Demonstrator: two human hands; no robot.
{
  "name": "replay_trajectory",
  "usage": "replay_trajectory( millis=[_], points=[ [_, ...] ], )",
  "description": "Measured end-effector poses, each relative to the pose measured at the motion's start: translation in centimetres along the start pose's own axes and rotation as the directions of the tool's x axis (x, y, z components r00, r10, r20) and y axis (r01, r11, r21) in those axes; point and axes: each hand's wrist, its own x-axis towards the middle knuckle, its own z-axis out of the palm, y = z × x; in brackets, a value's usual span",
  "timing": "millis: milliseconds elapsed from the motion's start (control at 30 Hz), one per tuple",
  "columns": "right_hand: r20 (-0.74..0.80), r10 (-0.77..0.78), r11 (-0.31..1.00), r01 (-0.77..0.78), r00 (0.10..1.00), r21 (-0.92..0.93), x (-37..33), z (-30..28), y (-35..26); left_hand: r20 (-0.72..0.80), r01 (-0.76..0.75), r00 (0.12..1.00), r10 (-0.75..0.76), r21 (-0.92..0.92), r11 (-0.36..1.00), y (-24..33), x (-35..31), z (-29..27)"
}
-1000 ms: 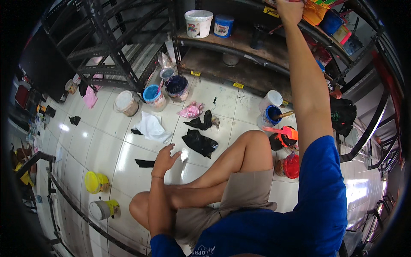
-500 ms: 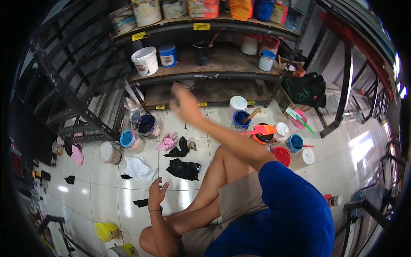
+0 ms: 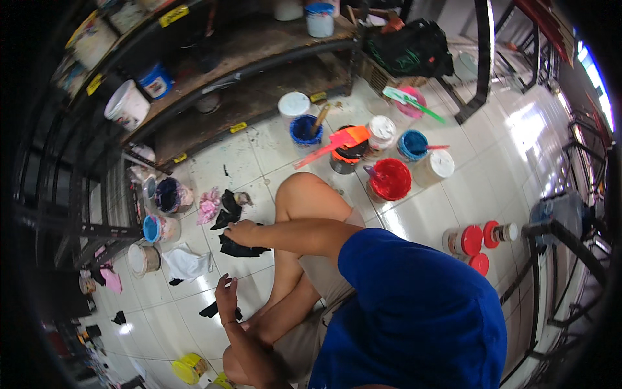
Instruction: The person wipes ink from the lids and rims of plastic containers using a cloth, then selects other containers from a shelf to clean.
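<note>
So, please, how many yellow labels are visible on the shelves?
5 yellow labels: two on the front edge of the upper shelf, three along the bottom shelf; more may be out of view.

Seeing only part of the black sheet (image 3: 246,250) under the right hand (image 3: 242,231)! Catching a yellow tub (image 3: 221,382) clipped at bottom, a white tub (image 3: 289,9) up top.

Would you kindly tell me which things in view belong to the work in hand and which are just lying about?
Likely in use:
- black scrap, at the right hand; grip unclear
- perhaps the dark strip, near the left hand

Apparently just lying about:
- white cloth
- crumpled pink scrap
- yellow tub
</note>
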Motion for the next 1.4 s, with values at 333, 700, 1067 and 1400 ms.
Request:
replay_trajectory(
  millis=[333,700,1067,1400],
  points=[
    [-0.109,0.059,0.997,-0.063,0.992,-0.033,2.7,4.5,0.0,0.084,0.082,0.993,-0.084,0.025,0.996,-2.4,1.4,1.3],
    [-0.069,0.189,0.98,-0.183,0.98,0.077,1.3,3.0,-0.2,0.022,0.094,0.995,-0.095,0.059,0.994,-4.3,1.0,2.2],
    [-0.075,0.223,0.971,-0.216,0.972,0.1,1.3,1.9,-0.4,0.015,0.069,0.997,-0.07,0.082,0.994,-3.7,0.8,2.3],
    [0.083,0.086,0.975,-0.102,0.993,0.197,-0.7,-3.8,-2.4,0.03,0.112,0.993,-0.112,0.02,0.994,-5.2,1.3,2.1]
  ],
)
